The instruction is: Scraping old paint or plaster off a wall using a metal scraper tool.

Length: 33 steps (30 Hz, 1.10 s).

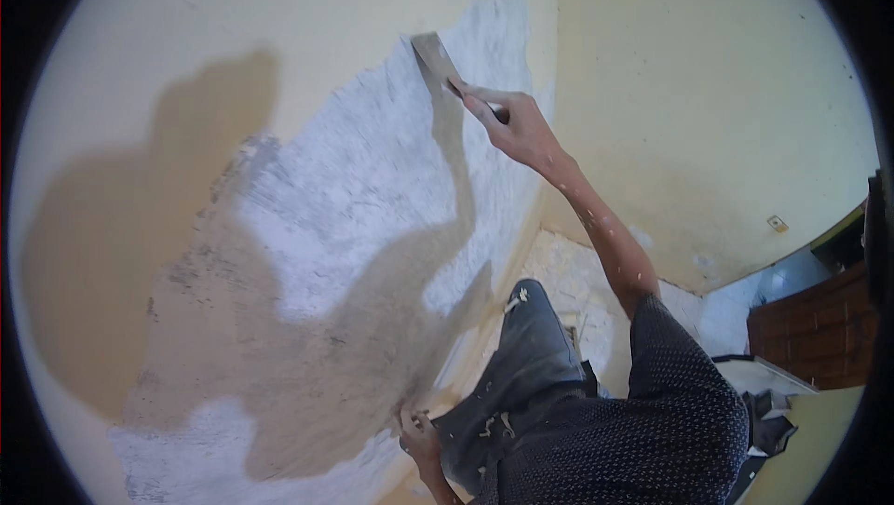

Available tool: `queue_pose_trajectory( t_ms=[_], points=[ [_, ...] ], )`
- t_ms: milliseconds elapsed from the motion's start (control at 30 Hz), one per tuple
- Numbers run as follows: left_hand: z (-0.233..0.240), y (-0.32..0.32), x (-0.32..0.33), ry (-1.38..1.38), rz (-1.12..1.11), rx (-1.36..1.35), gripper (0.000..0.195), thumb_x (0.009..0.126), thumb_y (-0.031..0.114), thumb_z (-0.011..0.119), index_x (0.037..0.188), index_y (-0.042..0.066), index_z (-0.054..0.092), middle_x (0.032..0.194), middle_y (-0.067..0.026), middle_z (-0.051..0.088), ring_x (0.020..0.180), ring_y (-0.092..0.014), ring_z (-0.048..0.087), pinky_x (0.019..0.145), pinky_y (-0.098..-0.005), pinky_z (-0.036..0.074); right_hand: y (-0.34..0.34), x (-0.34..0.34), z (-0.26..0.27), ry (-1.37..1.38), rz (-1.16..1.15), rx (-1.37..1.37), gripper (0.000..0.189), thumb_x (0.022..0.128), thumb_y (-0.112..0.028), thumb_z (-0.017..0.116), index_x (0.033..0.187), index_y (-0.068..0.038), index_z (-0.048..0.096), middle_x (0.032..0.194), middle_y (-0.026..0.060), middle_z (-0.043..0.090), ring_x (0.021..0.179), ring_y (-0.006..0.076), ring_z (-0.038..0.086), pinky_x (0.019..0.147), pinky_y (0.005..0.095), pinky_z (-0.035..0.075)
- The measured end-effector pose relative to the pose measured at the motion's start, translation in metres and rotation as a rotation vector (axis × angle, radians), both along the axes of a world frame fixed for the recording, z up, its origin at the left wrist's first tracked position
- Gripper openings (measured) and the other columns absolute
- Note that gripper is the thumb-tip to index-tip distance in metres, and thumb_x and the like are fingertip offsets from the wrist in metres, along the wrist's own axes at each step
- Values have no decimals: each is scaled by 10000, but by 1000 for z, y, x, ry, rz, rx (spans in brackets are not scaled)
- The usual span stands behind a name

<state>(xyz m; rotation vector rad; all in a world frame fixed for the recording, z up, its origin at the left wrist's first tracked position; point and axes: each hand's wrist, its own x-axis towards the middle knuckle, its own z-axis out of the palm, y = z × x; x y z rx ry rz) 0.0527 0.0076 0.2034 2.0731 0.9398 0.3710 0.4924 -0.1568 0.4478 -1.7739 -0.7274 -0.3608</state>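
My right hand grips the dark handle of a putty knife. The blade's wide end rests at the upper border of a stripped white patch, where cream paint meets it. Down by the lower part of the wall, my left hand touches or nearly touches the surface, fingers curled; contact is hard to make out. No tool shows in it. My shadow falls across much of the scraped area. Dust and flakes cling to my right forearm and trousers.
A second cream wall meets the scraped one at a corner on the right and bears a small electrical outlet. Paint debris litters the pale floor near my knee. A brown wooden door is at the right.
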Motion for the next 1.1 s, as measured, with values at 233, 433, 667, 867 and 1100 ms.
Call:
queue_pose_trajectory(
  t_ms=[233,433,667,867,1100],
  points=[
    [33,-13,25,-72,-113,-13,323,885,-8,429,1169,1,584,1247,-150,519,877,-222,642,737,-335,513,-67,-43,-121,335,-247,157,381,966,-214,531,1329,-100,543,705,102,595,570,87,403,530,276,382],
    [60,-37,62,-154,-207,-3,278,906,27,463,1148,11,599,1220,-169,530,913,-246,626,768,-343,522,-72,-127,-195,626,-122,-144,458,951,-228,554,1384,-101,477,674,109,558,581,84,412,535,294,380],
    [73,-63,52,-92,-311,14,251,935,71,495,1156,41,611,1231,-155,526,961,-245,629,717,-343,550,-9,-78,-80,182,-65,225,414,957,-218,554,1358,-124,517,587,7,352,552,64,310,486,275,289],
    [55,-60,14,-50,-96,-78,263,902,30,486,1132,20,613,1204,-164,531,879,-225,659,774,-336,538,-13,-4,-4,77,-78,119,338,946,-255,585,1257,-126,610,649,12,310,562,63,312,482,271,293],
    [30,-48,-1,44,-111,-57,266,897,26,462,1113,-13,612,1123,-172,561,846,-206,678,710,-295,522,1,12,-23,-5,-30,217,362,945,-256,584,1273,-104,589,664,93,354,581,65,326,499,277,333]
  ],
)
